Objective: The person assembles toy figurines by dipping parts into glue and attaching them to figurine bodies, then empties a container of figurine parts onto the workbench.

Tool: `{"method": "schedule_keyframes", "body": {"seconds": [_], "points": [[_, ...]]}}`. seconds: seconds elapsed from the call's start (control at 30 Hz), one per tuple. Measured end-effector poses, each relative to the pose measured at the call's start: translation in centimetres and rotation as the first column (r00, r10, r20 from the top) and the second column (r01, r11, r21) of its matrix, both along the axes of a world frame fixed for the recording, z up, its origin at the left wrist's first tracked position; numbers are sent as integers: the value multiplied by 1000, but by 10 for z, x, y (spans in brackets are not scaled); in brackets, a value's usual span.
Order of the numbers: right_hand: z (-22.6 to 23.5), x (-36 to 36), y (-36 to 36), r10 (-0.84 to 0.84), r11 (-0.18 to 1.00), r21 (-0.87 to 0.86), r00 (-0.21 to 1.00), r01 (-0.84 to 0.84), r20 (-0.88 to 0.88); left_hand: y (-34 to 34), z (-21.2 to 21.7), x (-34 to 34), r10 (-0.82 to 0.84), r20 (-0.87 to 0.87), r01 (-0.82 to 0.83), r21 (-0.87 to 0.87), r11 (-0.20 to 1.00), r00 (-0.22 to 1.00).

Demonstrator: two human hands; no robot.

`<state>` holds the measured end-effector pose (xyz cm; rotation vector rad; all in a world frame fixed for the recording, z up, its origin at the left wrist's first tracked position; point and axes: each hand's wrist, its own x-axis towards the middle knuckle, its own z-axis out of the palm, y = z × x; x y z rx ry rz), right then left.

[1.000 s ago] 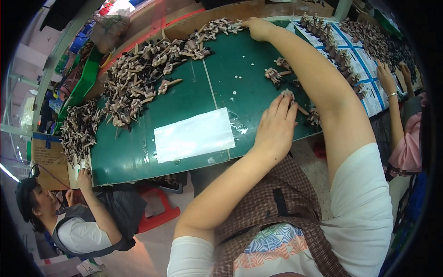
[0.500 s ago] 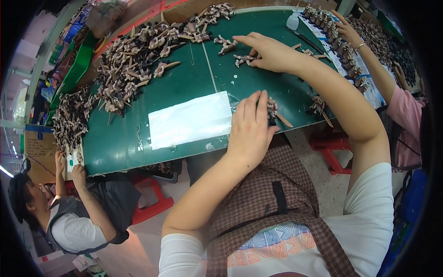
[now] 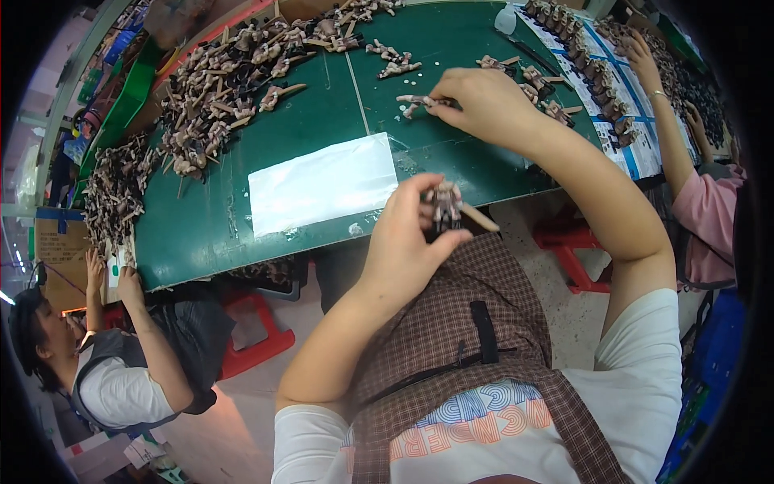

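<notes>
My left hand [image 3: 391,246] is closed around a small figurine [image 3: 446,206] with a brownish body and dark base. A flat wooden stick [image 3: 481,219] juts out from the figurine to the right. This hand is above the table's near edge, to the right of a white sheet [image 3: 322,181]. Further back, my right hand [image 3: 488,105] pinches a slim pale figurine part [image 3: 414,102] low over the green tabletop [image 3: 435,153]. Its fingertips partly cover that part. Two or three loose figurine pieces [image 3: 393,60] lie just beyond the right hand.
A heap of figurines [image 3: 234,89] with wooden sticks covers the back left. More stick-mounted figurines [image 3: 536,78] lie right of my hand, near rows of standing figurines [image 3: 592,73]. A white squeeze bottle [image 3: 505,19] stands behind. Co-workers sit at left and right; red stools [image 3: 572,250] are below.
My left hand has lifted the figurine with its stick off the table and turned it up. My right hand has come slightly nearer, now with the slim part between its fingers.
</notes>
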<state>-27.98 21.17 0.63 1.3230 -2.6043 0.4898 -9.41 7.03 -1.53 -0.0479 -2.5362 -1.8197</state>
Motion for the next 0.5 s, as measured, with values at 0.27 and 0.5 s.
{"method": "schedule_keyframes", "body": {"seconds": [0.27, 0.5], "points": [[9, 34, -5, -30, 963, -170, 708, 210, 706, -31, -5, 65, -330, 270, -23, 804, 594, 904], [3, 58, -63, 126, 969, -245, 826, 15, 549, -53, -1, 92, -352, 258, -19, 829, 559, 900]]}}
